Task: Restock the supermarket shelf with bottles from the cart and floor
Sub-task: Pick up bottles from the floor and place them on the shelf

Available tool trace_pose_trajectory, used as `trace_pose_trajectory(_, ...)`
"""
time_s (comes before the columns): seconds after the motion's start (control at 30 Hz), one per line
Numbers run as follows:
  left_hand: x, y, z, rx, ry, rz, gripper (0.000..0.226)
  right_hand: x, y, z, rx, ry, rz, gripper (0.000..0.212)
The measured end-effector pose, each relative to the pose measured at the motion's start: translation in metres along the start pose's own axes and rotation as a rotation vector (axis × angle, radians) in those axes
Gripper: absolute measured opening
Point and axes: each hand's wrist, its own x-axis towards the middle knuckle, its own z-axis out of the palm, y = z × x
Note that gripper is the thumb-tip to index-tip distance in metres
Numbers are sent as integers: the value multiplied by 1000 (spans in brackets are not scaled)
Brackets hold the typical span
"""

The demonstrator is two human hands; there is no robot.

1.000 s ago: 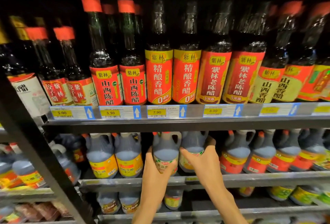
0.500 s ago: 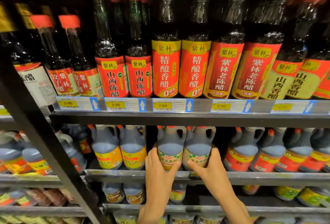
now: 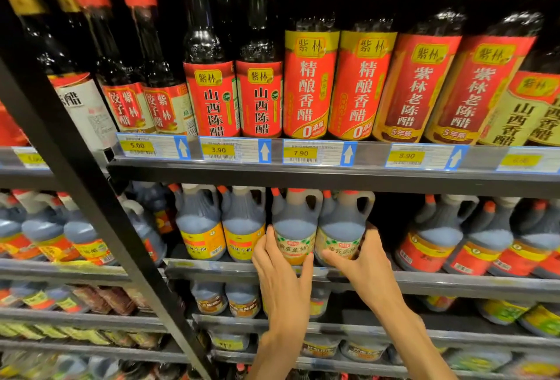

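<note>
While your left hand (image 3: 280, 281) wraps its fingers around one jug (image 3: 293, 228) and your right hand (image 3: 365, 264) grasps the neighbouring jug (image 3: 341, 229), both stand upright, touching, on the middle shelf (image 3: 212, 269).

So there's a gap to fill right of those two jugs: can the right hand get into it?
Probably yes: the right hand already sits at that jug's right side, and the dark gap beside it looks unobstructed.

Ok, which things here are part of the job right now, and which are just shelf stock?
In play: left hand and right hand, each on a handled dark-sauce jug with pale label.

Background: yellow-label jugs, red-label jugs, tall vinegar bottles, price tags.
</note>
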Motion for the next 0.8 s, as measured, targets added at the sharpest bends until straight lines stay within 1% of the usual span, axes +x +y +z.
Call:
trace_pose_trajectory(0.13, 2, -8, -2, 41, 43, 16, 85, -1, -4, 10, 11, -3, 1, 74)
trace_pose_trajectory(0.43, 1, -4, -4, 8, 74, 1, 78, 2, 4, 4, 28, -70, -50, 74)
trace_pose_trajectory(0.57, 0, -5, -4, 18, 73, -2, 77, 0, 6, 6, 16, -53, -64, 67)
trace_pose_trajectory(0.7, 0, -5, -3, 23, 61, -21, 67, -2, 7, 8, 33, -47, -56, 65)
trace_pose_trajectory(0.8, 0, -3, -2, 16, 61, -37, 64, -2, 8, 8, 42, -37, -55, 68)
